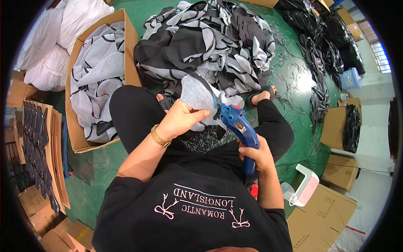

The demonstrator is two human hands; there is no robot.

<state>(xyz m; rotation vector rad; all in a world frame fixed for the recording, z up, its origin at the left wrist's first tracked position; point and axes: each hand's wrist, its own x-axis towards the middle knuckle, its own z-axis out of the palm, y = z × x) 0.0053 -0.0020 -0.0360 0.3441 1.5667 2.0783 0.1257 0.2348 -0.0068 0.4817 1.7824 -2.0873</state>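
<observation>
The person sits on the green floor (302,84) with legs in black trousers spread forward. The left hand (180,119), with a gold-coloured bracelet (160,136) on its wrist, pinches the near edge of a pale grey piece of thin fabric (197,94), thumb on top and fingers curled under it. The right hand (256,155) is clenched around the handle of a blue handheld electric cutter (239,126), whose head points far and left and meets the grey piece just right of the left hand. Beyond the hands, a big heap of black, grey and white patterned fabric pieces (210,42) lies on the floor. To the left, an open brown cardboard box (126,33) holds more light grey pieces with black lines. Far left lie white stuffed sacks (63,33), and nearer on the left a stack of dark flat pieces rests on cardboard sheets (42,138). To the right, dark fabric strips (319,54) trail across the floor, and a white and pink small device (304,185) sits near further cardboard boxes (336,126).
</observation>
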